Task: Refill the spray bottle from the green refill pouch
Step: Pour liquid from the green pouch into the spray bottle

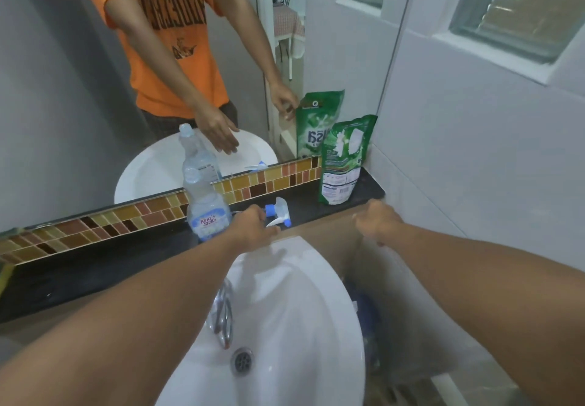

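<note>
Fingers first: our left hand [253,226] reaches over the back of the sink [285,310] with its fingers loosely spread and empty, the tips just beside the spray head [278,214], though we cannot tell if they touch it. Our right hand [376,223] hangs below the shelf edge with fingers curled in; whether anything sits inside them we cannot tell.

Going left to right along the dark shelf [95,266]: one clear spray bottle [207,212] stands upright with its neck open, its one blue-and-white spray head lying on its side just to the right. Further right, near the wall corner, one green refill pouch [343,160] stands upright and leans back against the mirror [79,89], which doubles the bottle, pouch and hands.

We judge the task barely begun. The trigger top is already off, so the bottle is ready to receive. Whether the pouch is opened we cannot see; nothing is being poured. Left to do: lift the pouch, pour it into the neck, and screw the head back on.
</note>
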Motion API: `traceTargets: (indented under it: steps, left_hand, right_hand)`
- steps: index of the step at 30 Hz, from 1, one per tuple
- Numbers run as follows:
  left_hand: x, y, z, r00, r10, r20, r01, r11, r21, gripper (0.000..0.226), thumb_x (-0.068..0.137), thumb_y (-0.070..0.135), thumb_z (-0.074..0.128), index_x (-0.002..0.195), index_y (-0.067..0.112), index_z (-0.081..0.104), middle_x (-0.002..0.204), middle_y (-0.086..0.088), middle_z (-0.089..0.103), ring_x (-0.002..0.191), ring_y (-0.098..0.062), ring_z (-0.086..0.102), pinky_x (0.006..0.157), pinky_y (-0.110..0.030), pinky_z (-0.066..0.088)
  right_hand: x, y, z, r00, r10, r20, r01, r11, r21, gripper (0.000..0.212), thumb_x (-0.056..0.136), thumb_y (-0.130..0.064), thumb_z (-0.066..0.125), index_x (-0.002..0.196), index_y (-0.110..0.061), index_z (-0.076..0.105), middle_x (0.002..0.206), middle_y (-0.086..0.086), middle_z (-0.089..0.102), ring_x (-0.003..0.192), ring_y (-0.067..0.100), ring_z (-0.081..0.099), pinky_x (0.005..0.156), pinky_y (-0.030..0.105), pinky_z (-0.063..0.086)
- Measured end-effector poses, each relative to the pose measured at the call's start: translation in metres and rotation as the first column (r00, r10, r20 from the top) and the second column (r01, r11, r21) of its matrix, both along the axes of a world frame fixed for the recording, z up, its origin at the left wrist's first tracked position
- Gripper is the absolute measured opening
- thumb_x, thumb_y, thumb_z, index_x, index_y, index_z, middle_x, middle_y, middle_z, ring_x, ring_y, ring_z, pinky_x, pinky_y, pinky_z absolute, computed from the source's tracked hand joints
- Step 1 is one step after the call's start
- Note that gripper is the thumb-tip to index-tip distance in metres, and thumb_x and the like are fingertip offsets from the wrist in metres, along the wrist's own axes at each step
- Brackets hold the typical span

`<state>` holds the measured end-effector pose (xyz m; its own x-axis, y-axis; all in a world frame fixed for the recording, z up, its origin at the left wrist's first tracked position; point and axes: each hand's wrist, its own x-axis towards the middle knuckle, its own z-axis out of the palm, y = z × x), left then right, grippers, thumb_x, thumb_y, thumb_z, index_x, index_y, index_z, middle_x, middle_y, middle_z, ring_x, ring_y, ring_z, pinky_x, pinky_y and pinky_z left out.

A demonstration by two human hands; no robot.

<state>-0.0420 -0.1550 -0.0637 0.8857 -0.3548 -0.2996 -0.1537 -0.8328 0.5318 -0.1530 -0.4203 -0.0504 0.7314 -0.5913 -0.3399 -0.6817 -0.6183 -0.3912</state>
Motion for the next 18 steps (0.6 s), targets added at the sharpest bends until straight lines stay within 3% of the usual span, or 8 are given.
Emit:
traceTargets:
  steps: [2, 5, 10, 15, 18]
  left_hand:
    - [0.001, -0.016, 0.001, 1.0, -0.013, 0.0, 0.013, 1.0, 0.002, 0.05, 0.082, 0.052, 0.073, 0.115, 0.021, 0.051, 0.102, 0.002, 0.061, 0.083, -0.012, 0.059, 0.059, -0.023, 0.042]
    - [0.004, -0.039, 0.001, 1.0, -0.019, -0.012, 0.018, 1.0, -0.023, 0.055, 0.083, 0.05, 0.074, 0.124, 0.02, 0.051, 0.108, -0.001, 0.057, 0.09, -0.018, 0.058, 0.067, -0.027, 0.045]
    - [0.014, -0.072, -0.004, 0.999, -0.02, -0.046, 0.015, 0.996, -0.092, 0.053, 0.084, 0.048, 0.074, 0.122, 0.019, 0.052, 0.111, -0.004, 0.062, 0.092, -0.018, 0.062, 0.065, -0.028, 0.045]
    - [0.025, -0.102, -0.004, 0.999, -0.026, -0.027, 0.023, 0.995, -0.099, 0.053, 0.087, 0.045, 0.072, 0.124, 0.014, 0.051, 0.113, -0.006, 0.062, 0.097, -0.024, 0.063, 0.082, -0.036, 0.054]
    - [0.032, -0.12, -0.005, 0.999, -0.038, -0.007, 0.037, 0.994, -0.098, 0.054, 0.089, 0.045, 0.071, 0.127, 0.012, 0.051, 0.113, -0.005, 0.062, 0.089, -0.024, 0.063, 0.067, -0.031, 0.049]
  right_hand:
    - [-0.001, -0.011, 0.001, 1.0, -0.014, 0.001, 0.014, 1.0, -0.001, 0.049, 0.093, -0.041, 0.057, 0.132, -0.013, 0.05, 0.128, 0.015, 0.059, 0.106, 0.038, 0.064, 0.088, 0.047, 0.057]
    - [0.002, -0.028, 0.002, 1.0, -0.029, -0.003, 0.029, 1.0, 0.0, 0.048, 0.092, -0.04, 0.057, 0.132, -0.013, 0.052, 0.13, 0.016, 0.057, 0.11, 0.039, 0.062, 0.091, 0.047, 0.056]
    - [0.015, -0.052, 0.0, 0.999, -0.025, 0.02, 0.024, 0.999, 0.02, 0.045, 0.09, -0.039, 0.058, 0.129, -0.016, 0.055, 0.126, 0.013, 0.06, 0.107, 0.036, 0.063, 0.089, 0.047, 0.057]
    - [0.036, -0.073, -0.009, 0.999, -0.002, 0.05, 0.0, 0.999, 0.048, 0.054, 0.092, -0.046, 0.061, 0.135, -0.016, 0.053, 0.13, 0.012, 0.059, 0.106, 0.036, 0.063, 0.088, 0.049, 0.057]
    - [0.05, -0.081, -0.014, 0.997, 0.025, 0.071, -0.03, 0.997, 0.068, 0.057, 0.092, -0.047, 0.062, 0.138, -0.015, 0.052, 0.134, 0.011, 0.058, 0.109, 0.036, 0.063, 0.09, 0.05, 0.056]
